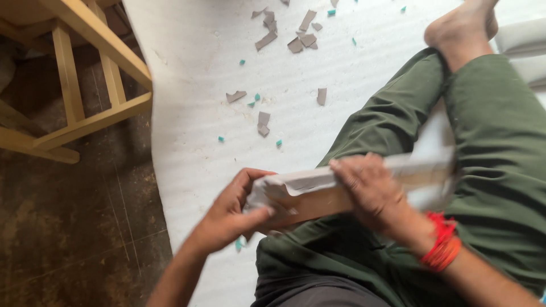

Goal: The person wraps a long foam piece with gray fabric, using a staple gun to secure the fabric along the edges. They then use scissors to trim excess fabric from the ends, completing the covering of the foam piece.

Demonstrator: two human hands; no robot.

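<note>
I sit cross-legged in green trousers (483,148) on a white foam sheet (216,85). Both hands hold a long wooden strip (318,203) that lies across my lap, wrapped in pale grey paper (301,181). My left hand (233,213) grips the strip's left end, thumb over the crumpled paper. My right hand (372,190), with red thread bands at the wrist, presses down on the middle of the strip. The strip's right end is blurred over my knee.
Grey paper scraps (264,122) and small teal bits (257,97) are scattered over the sheet in front of me. A pale wooden frame (96,74) stands at the upper left on a dark brown floor (68,239). My bare foot (460,25) rests at the top right.
</note>
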